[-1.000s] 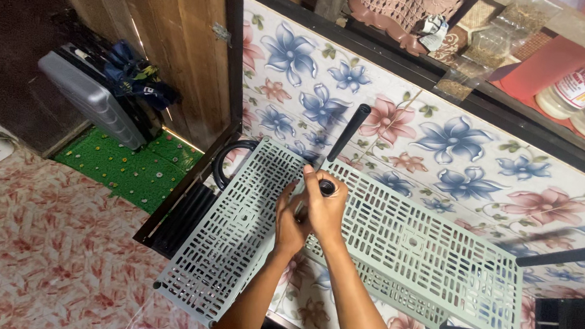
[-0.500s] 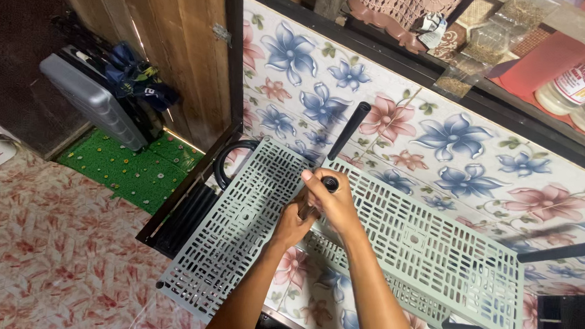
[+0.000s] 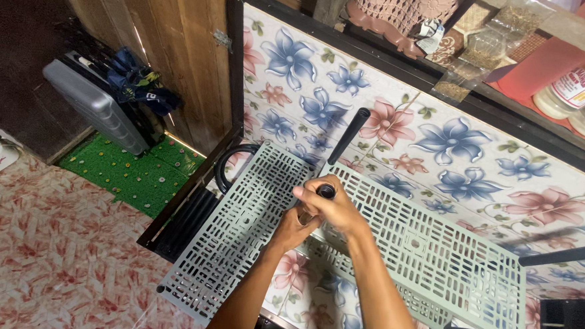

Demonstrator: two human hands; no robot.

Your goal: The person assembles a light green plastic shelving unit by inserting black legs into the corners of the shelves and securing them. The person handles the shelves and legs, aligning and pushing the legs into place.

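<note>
A pale grey-green slotted plastic shelf panel (image 3: 236, 228) lies tilted over a flower-patterned surface (image 3: 441, 132), beside a second like panel (image 3: 448, 253). A black pole (image 3: 326, 191) stands up between them, and my right hand (image 3: 333, 207) is closed around its top end. My left hand (image 3: 289, 228) sits just below it, gripping the pole where the panels meet; its fingers are partly hidden by the right hand. Another black pole (image 3: 349, 134) sticks up at the panels' far edge.
A black pole (image 3: 561, 253) juts in from the right. A grey fan (image 3: 98, 111) with a dark blue cloth leans on a wooden wall above a green mat (image 3: 128, 172). Jars (image 3: 576, 89) and packets sit on a shelf at top right. Black frame parts (image 3: 186, 216) lie lower left.
My hands have stayed on the central pole, shifting slightly. The view has moved a little.
</note>
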